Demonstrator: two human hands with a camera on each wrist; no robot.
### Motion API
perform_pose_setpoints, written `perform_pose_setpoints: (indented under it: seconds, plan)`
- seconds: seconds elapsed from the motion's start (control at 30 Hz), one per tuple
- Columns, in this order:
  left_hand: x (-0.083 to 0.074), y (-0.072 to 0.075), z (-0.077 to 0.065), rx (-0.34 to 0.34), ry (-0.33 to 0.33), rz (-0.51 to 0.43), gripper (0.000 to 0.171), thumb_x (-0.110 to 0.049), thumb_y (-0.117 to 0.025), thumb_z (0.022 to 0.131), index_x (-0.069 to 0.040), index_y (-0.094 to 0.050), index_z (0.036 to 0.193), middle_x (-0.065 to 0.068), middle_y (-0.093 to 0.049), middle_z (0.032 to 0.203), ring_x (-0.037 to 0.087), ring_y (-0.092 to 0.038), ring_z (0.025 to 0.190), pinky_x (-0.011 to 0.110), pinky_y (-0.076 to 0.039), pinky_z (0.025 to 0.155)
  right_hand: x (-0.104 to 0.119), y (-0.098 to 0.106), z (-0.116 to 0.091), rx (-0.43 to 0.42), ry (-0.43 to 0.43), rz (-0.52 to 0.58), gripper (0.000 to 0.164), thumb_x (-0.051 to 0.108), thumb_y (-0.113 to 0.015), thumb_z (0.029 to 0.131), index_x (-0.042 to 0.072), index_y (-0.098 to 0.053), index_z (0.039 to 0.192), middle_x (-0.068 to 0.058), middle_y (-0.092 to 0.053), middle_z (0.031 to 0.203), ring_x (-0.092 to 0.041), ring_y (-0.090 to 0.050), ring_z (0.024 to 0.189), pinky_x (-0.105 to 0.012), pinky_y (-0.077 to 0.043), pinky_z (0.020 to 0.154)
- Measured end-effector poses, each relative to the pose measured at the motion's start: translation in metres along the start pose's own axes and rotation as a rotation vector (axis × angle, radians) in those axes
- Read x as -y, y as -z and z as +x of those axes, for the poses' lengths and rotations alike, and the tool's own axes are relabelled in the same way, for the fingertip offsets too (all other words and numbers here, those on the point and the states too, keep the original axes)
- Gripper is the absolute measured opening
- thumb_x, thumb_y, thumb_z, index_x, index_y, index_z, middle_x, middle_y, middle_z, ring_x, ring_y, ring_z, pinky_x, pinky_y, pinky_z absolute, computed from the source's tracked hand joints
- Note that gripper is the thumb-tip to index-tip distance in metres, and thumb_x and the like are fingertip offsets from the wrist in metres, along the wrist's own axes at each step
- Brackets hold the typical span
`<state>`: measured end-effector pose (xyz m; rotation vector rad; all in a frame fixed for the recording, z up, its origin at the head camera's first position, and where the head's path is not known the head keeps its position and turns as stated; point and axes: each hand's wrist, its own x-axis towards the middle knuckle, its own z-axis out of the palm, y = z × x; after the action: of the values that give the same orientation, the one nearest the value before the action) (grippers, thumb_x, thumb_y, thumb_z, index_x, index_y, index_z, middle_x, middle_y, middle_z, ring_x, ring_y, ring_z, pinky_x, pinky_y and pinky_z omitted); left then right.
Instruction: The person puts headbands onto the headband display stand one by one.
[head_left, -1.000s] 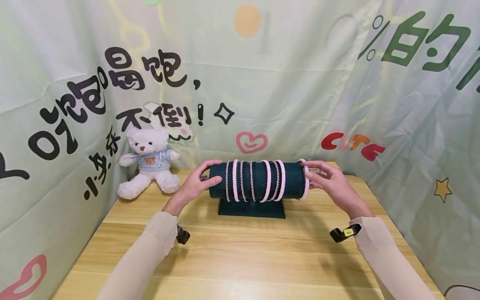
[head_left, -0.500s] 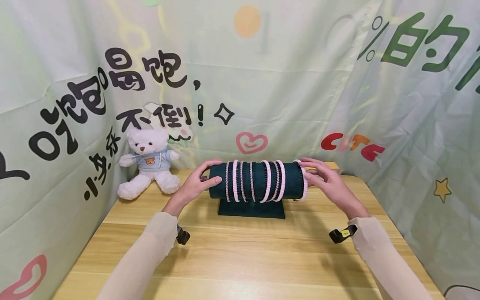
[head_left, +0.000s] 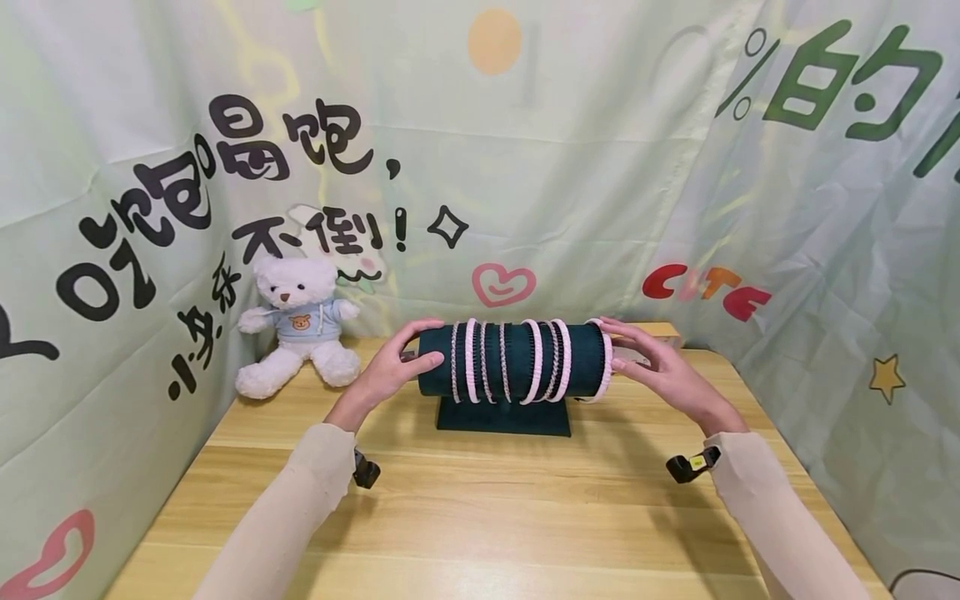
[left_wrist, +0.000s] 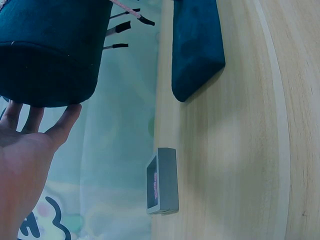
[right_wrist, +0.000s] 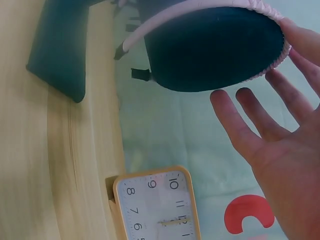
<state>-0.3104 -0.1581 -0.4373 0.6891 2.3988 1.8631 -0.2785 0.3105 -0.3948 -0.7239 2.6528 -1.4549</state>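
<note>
A dark green velvet headband stand [head_left: 517, 360], a horizontal roll on a flat base, stands upright on the wooden table. Several thin braided and pink headbands arch over it. My left hand [head_left: 396, 364] holds the roll's left end, thumb in front and fingers over the top. At the right end sits a pink gathered headband [right_wrist: 200, 10], its dark tip hanging below the roll. My right hand [head_left: 660, 367] is spread beside it, fingertips right at the headband and the roll's rim. In the right wrist view the fingers [right_wrist: 235, 120] look nearly straight.
A white teddy bear [head_left: 300, 325] in a blue top sits at the table's back left. Behind the right hand stands a wood-framed clock [right_wrist: 155, 205]. A small grey box [left_wrist: 169, 180] shows past the roll's left end. Printed cloth [head_left: 585, 208] hangs around the table.
The pink headband at the right end has moved slightly left onto the roll. My right hand has loosened from it, its thumb shifting off the band. The left hand has stayed put.
</note>
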Motion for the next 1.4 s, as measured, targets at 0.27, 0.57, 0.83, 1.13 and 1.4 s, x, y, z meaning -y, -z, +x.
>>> perform_pose_setpoints:
  seconds: [0.27, 0.57, 0.83, 1.13, 1.4]
  plan:
    - [0.001, 0.0, 0.001, 0.002, -0.004, 0.002, 0.056, -0.029, -0.075, 0.105, -0.023, -0.054, 0.157, 0.004, -0.045, 0.167, 0.035, -0.054, 0.142, 0.061, -0.044, 0.122, 0.002, -0.005, 0.006, 0.025, 0.009, 0.005, 0.058, 0.025, -0.064, 0.111, 0.028, -0.047, 0.166, 0.003, -0.033, 0.178, -0.035, -0.037, 0.158, -0.018, -0.046, 0.108]
    - [0.001, 0.0, 0.001, 0.003, -0.003, 0.004, 0.056, -0.03, -0.075, 0.105, -0.024, -0.054, 0.156, 0.003, -0.045, 0.167, 0.034, -0.054, 0.141, 0.06, -0.045, 0.121, 0.003, -0.01, 0.01, 0.018, 0.008, -0.018, 0.057, 0.027, -0.064, 0.112, 0.027, -0.047, 0.166, 0.0, -0.033, 0.178, -0.037, -0.034, 0.161, -0.053, -0.045, 0.122]
    - [0.001, 0.001, 0.001, 0.003, -0.003, 0.003, 0.055, -0.03, -0.075, 0.105, -0.026, -0.054, 0.156, 0.003, -0.045, 0.167, 0.034, -0.056, 0.14, 0.058, -0.049, 0.119, 0.004, -0.014, 0.016, 0.026, 0.027, 0.007, 0.057, 0.026, -0.066, 0.111, 0.027, -0.048, 0.165, -0.002, -0.032, 0.179, -0.039, -0.031, 0.162, -0.075, -0.031, 0.125]
    - [0.001, 0.0, 0.0, -0.003, 0.003, 0.005, 0.054, -0.03, -0.075, 0.105, -0.028, -0.055, 0.155, 0.003, -0.045, 0.166, 0.035, -0.056, 0.138, 0.057, -0.05, 0.117, 0.008, -0.018, 0.02, 0.025, 0.032, -0.008, 0.055, 0.028, -0.067, 0.11, 0.028, -0.05, 0.163, -0.003, -0.032, 0.179, -0.04, -0.031, 0.162, -0.075, -0.031, 0.125]
    - [0.001, 0.0, 0.0, -0.006, 0.003, 0.007, 0.054, -0.029, -0.075, 0.105, -0.028, -0.055, 0.155, 0.002, -0.045, 0.166, 0.034, -0.056, 0.138, 0.057, -0.05, 0.117, 0.009, -0.02, 0.023, 0.021, 0.049, -0.043, 0.054, 0.029, -0.069, 0.109, 0.029, -0.052, 0.16, -0.002, -0.035, 0.177, -0.038, -0.033, 0.162, -0.075, -0.033, 0.124]
